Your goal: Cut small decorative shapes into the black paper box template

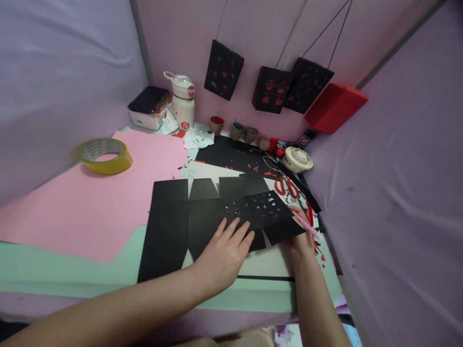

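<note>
A sheet of black card, creased and slit into flaps, lies on the table with small shapes cut through its right part. My left hand rests on it, fingers spread and pressed flat beside the cut-outs. At the card's right end is my right hand, with a slim pink pen-shaped tool in its grip. Part of that hand is hidden behind the card's edge, which appears lifted there. Under the card shows a pale board. Red-handled scissors lie just beyond the right hand.
Pink paper covers the table's left, with a tape roll on it. Behind stand a white bottle, small cups and a round white container. Black boxes and a red box hang above. Paper scraps are scattered about.
</note>
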The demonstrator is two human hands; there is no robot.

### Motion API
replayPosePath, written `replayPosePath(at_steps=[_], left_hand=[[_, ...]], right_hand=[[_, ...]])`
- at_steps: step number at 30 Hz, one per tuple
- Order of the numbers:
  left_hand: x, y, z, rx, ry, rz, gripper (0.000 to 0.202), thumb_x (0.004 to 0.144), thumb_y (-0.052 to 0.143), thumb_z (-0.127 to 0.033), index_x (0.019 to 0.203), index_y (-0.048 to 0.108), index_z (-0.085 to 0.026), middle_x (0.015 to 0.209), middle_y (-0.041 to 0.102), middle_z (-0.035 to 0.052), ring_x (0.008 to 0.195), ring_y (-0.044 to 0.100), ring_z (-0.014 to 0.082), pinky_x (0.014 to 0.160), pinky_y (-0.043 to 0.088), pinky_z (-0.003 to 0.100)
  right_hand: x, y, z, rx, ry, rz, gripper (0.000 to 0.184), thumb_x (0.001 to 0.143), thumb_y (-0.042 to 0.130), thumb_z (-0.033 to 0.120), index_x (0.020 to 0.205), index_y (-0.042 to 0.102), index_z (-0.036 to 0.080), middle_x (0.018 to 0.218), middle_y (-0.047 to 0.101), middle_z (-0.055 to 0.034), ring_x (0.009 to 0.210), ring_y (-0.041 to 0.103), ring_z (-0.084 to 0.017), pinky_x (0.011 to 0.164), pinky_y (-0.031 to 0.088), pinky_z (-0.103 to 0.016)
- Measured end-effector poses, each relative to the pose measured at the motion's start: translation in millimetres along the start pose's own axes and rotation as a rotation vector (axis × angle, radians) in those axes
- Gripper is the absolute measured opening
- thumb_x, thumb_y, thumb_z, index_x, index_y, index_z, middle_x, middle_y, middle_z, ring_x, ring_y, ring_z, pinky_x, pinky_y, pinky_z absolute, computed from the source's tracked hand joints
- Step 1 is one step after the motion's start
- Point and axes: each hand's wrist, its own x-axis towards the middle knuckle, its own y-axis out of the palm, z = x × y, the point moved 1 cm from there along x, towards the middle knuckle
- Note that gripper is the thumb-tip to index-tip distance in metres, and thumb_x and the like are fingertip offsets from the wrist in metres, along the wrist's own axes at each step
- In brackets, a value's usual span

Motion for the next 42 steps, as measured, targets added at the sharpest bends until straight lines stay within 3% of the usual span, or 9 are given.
replayPosePath(at_steps=[4, 6, 12, 20, 27, 32, 37, 40, 42], left_hand=[[-6, 0.8, -3, 0.012, 0.018, 0.159, 0.047, 0.09, 0.04, -0.011, 0.136, 0.05, -0.012, 0.144, 0.048, 0.0143, 0.134, 0.043, 0.0347, 0.109, 0.036, 0.055], [-9, 0.8, -5, 0.007, 0.027, 0.194, 0.048, 0.09, 0.039, -0.013, 0.137, 0.049, -0.012, 0.145, 0.047, 0.0151, 0.135, 0.041, 0.0349, 0.109, 0.034, 0.055], [-13, 9.0, -8, 0.003, 0.03, 0.212, 0.048, 0.089, 0.044, -0.017, 0.136, 0.05, -0.012, 0.146, 0.046, 0.0156, 0.137, 0.039, 0.0363, 0.11, 0.031, 0.057], [-12, 18.9, -10, 0.002, -0.019, 0.095, 0.037, 0.094, 0.047, -0.031, 0.127, 0.057, -0.016, 0.142, 0.05, 0.0139, 0.135, 0.041, 0.0344, 0.111, 0.028, 0.056], [-8, 23.0, -11, -0.059, -0.062, 0.088, 0.067, 0.086, 0.053, -0.064, 0.132, 0.055, -0.015, 0.147, 0.045, 0.0152, 0.139, 0.035, 0.0349, 0.114, 0.025, 0.055], [-15, 2.2, -14, -0.09, -0.093, 0.129, 0.078, 0.078, 0.062, -0.066, 0.135, 0.053, -0.014, 0.147, 0.044, 0.0165, 0.138, 0.039, 0.0328, 0.112, 0.031, 0.051], [-1, -37.9, 26, -0.156, 0.01, 0.207, 0.049, 0.088, 0.059, -0.049, 0.125, 0.061, -0.016, 0.14, 0.055, 0.0115, 0.131, 0.049, 0.0263, 0.109, 0.036, 0.039], [32, -35.8, 71, -0.135, 0.008, 0.246, 0.048, 0.088, 0.062, -0.033, 0.131, 0.055, -0.014, 0.147, 0.047, 0.0123, 0.138, 0.041, 0.0247, 0.114, 0.03, 0.038], [52, -22.6, 92, -0.133, 0.051, 0.284, 0.064, 0.085, 0.065, -0.039, 0.139, 0.046, -0.012, 0.151, 0.041, 0.0133, 0.143, 0.03, 0.026, 0.118, 0.019, 0.043]], right_hand=[[10, -26, 6, 0.162, -0.04, -0.299, 0.027, 0.073, 0.074, 0.026, 0.092, 0.054, 0.023, 0.08, 0.072, 0.0028, 0.069, 0.067, -0.011, 0.057, 0.048, -0.019], [9, -26, 16, 0.167, -0.129, -0.278, 0.023, 0.076, 0.069, 0.029, 0.091, 0.053, 0.022, 0.081, 0.072, 0.0007, 0.067, 0.065, -0.01, 0.056, 0.047, -0.019], [-10, 14, 31, 0.004, -0.069, 0.224, 0.034, 0.09, 0.049, 0.053, 0.101, 0.064, 0.025, 0.065, 0.058, 0.002, 0.05, 0.051, -0.011, 0.045, 0.037, -0.024], [-4, 47, 24, -0.205, 0.097, 0.608, 0.024, 0.081, 0.067, 0.042, 0.091, 0.062, 0.021, 0.066, 0.063, 0.0028, 0.052, 0.052, -0.01, 0.047, 0.041, -0.022], [-8, 59, 6, -0.153, 0.203, 0.431, 0.024, 0.077, 0.072, 0.041, 0.08, 0.061, 0.02, 0.058, 0.059, 0.0045, 0.047, 0.048, -0.008, 0.043, 0.037, -0.019], [-26, 60, 0, -0.281, 0.054, 0.346, 0.015, 0.081, 0.068, 0.033, 0.088, 0.062, 0.021, 0.073, 0.065, 0.0012, 0.06, 0.058, -0.012, 0.056, 0.047, -0.024], [-25, 63, -1, -0.43, -0.095, 0.414, 0.011, 0.083, 0.065, 0.033, 0.084, 0.063, 0.022, 0.075, 0.065, 0.0008, 0.069, 0.061, -0.015, 0.064, 0.048, -0.027], [-20, 65, 2, -0.424, -0.102, 0.376, 0.012, 0.083, 0.064, 0.033, 0.082, 0.063, 0.022, 0.074, 0.064, 0.0008, 0.068, 0.06, -0.016, 0.064, 0.048, -0.027], [-17, 67, 8, -0.423, -0.1, 0.306, 0.012, 0.083, 0.064, 0.033, 0.082, 0.063, 0.021, 0.074, 0.064, 0.0008, 0.067, 0.059, -0.015, 0.065, 0.047, -0.027]])
